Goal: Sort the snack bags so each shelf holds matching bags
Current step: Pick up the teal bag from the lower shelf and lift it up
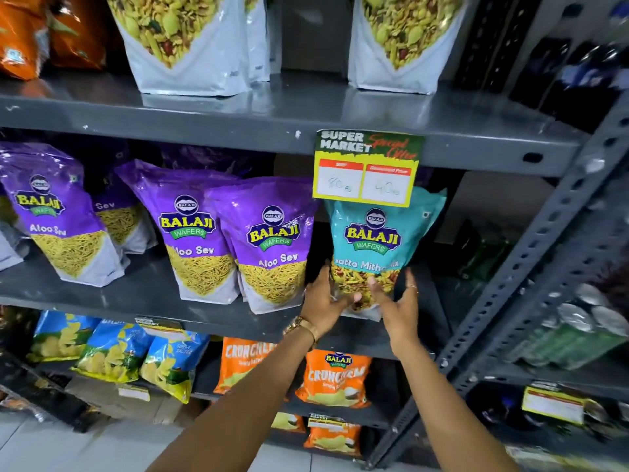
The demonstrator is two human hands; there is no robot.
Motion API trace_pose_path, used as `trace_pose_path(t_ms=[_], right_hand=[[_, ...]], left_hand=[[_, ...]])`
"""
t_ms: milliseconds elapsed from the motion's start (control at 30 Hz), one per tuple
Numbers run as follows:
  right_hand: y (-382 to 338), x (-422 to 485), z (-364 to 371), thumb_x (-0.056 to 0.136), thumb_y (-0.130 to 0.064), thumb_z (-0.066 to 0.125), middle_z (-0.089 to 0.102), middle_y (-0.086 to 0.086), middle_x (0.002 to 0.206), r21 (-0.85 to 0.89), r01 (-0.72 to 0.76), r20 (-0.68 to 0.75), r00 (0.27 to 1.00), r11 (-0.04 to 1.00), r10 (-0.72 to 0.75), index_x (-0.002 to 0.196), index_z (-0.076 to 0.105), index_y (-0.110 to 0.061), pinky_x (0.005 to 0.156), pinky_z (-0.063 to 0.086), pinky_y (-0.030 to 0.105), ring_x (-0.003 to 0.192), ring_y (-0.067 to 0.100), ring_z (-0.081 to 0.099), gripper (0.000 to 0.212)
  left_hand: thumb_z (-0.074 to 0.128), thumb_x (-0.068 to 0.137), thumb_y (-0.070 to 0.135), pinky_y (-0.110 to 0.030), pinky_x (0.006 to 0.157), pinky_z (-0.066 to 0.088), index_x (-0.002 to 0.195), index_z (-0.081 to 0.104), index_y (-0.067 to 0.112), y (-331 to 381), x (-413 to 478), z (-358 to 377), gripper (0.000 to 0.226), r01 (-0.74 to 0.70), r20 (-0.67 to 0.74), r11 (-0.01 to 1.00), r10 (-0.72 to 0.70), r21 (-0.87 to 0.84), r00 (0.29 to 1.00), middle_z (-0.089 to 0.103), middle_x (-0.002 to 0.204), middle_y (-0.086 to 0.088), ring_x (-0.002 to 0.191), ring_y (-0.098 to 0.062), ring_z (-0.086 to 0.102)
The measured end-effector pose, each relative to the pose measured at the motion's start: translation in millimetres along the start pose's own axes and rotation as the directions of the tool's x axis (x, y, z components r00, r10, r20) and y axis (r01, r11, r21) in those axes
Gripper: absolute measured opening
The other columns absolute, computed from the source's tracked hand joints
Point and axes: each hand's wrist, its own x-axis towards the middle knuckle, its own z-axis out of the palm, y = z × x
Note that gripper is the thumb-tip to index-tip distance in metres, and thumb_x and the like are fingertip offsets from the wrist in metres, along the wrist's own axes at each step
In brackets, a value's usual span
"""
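Down at the bottom, a pale tiled floor [102,447] runs under a grey metal rack with a punched upright post [531,267] on the right. Both arms reach up to the middle shelf [143,294]. The left hand [323,301], gold watch [301,327] at the wrist, cups the lower left corner of the teal bag [381,240], fingers curled round its edge. The right hand [396,301] is spread open at the bag's lower right, fingers splayed against it; whether it truly grips, I cannot tell. The teal bag stands upright at the right end of the middle shelf, reading "Balaji Wafers" with a partly covered name beneath, a mixed snack pictured on its front.

Just beside it on the left, purple bags [272,247] lean in a row, each marked "Balaji Wafers, Aloo Sev". Below, blue chip bags [115,352] sit left and orange bags [335,376] reading "Crunchem" sit right.

A price card [367,165] hangs off the upper shelf edge: "Super Market, Special Offer", handwritten 80 and 40. Up top, white pouches [190,42] show a yellow-green mix, with orange packets [51,32] far left.
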Motion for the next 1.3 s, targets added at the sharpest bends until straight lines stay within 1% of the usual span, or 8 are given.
trace_pose_path(t_ms=[100,267,433,600,800,1033,1200,1300], right_hand=[[-4.4,-0.2,-12.1,0.082,-0.009,0.075,0.062,0.014,0.133,0.015,0.024,0.117,0.993,1.0,-0.026,0.135,0.049,-0.009,0.106,0.048,0.046,0.123,0.026,0.06,0.059],[-0.2,-20.0,-27.8,0.08,-0.009,0.076,0.057,0.0,0.128,-0.037,0.081,0.089,0.993,0.996,-0.078,0.14,0.045,-0.012,0.091,0.045,0.014,0.105,-0.01,0.055,0.067],[3.7,-45.2,-35.4,0.08,-0.012,0.076,0.058,0.005,0.13,-0.071,0.113,-0.01,0.993,0.991,-0.114,0.139,0.046,-0.007,0.102,0.047,0.035,0.119,0.016,0.055,0.067],[5.0,-69.1,-41.4,0.083,-0.007,0.072,0.059,0.018,0.134,-0.066,0.138,-0.032,0.99,0.988,-0.14,0.139,0.043,0.001,0.104,0.049,0.047,0.123,0.027,0.058,0.064],[-6.0,-89.5,-43.9,0.084,-0.006,0.07,0.062,0.02,0.128,-0.068,0.148,-0.09,0.984,0.987,-0.154,0.136,0.045,0.002,0.101,0.051,0.048,0.121,0.031,0.06,0.057],[-20.1,-122.6,-59.6,0.084,-0.012,0.072,0.066,0.013,0.123,-0.073,0.228,-0.137,0.962,0.971,-0.236,0.135,0.048,-0.003,0.091,0.053,0.033,0.115,0.025,0.063,0.058],[-38.3,-152.4,-74.6,0.083,-0.011,0.072,0.067,0.001,0.118,-0.037,0.28,-0.145,0.948,0.959,-0.282,0.132,0.053,-0.01,0.082,0.044,0.001,0.104,-0.01,0.062,0.053],[-51.3,-172.8,-85.1,0.083,-0.013,0.072,0.067,-0.007,0.117,-0.021,0.311,-0.134,0.941,0.95,-0.311,0.13,0.054,-0.016,0.083,0.048,0.004,0.108,-0.009,0.061,0.05]], left_hand=[[0.078,0.081,0.015,0.0,0.081,0.044,0.138,0.041,0.008,3.6,4.6,-0.4,0.068,0.031,0.008,0.999,-0.031,-0.018,0.999,0.06,0.119,0.003,0.106,-0.008,0.058],[0.076,0.083,0.012,-0.031,0.101,0.044,0.139,0.04,0.007,7.6,-8.4,3.1,0.068,0.071,0.03,0.997,-0.07,-0.039,0.997,0.06,0.132,-0.009,0.12,-0.021,0.057],[0.078,0.081,0.014,-0.031,0.096,0.047,0.135,0.043,0.004,13.1,-28.3,6.4,0.066,0.094,0.047,0.994,-0.091,-0.059,0.995,0.063,0.125,-0.01,0.12,-0.027,0.06],[0.067,0.058,0.054,-0.032,0.094,0.052,0.131,0.048,0.001,22.4,-52.7,7.9,0.092,0.03,0.019,0.997,-0.029,-0.064,0.999,0.066,0.12,-0.006,0.112,-0.021,0.063],[0.077,0.081,0.009,-0.048,0.101,0.051,0.128,0.049,-0.004,34.9,-57.4,3.1,0.056,0.038,0.047,0.999,-0.039,0.015,0.998,0.065,0.127,-0.022,0.12,-0.034,0.062],[0.077,0.081,0.013,-0.03,0.094,0.052,0.129,0.052,0.004,49.8,-77.6,0.4,0.055,-0.06,0.065,0.994,0.054,0.089,0.996,0.068,0.125,-0.011,0.112,-0.019,0.064],[0.078,0.081,0.019,0.0,0.073,0.046,0.125,0.056,0.009,73.9,-116.2,-6.5,0.05,-0.123,0.018,0.987,0.121,0.108,0.992,0.071,0.106,0.005,0.097,-0.01,0.068],[0.077,0.081,0.028,-0.006,0.068,0.049,0.121,0.058,0.013,99.0,-142.4,-15.4,0.046,-0.18,-0.003,0.969,0.183,0.166,0.983,0.068,0.096,0.016,0.084,0.002,0.064]])
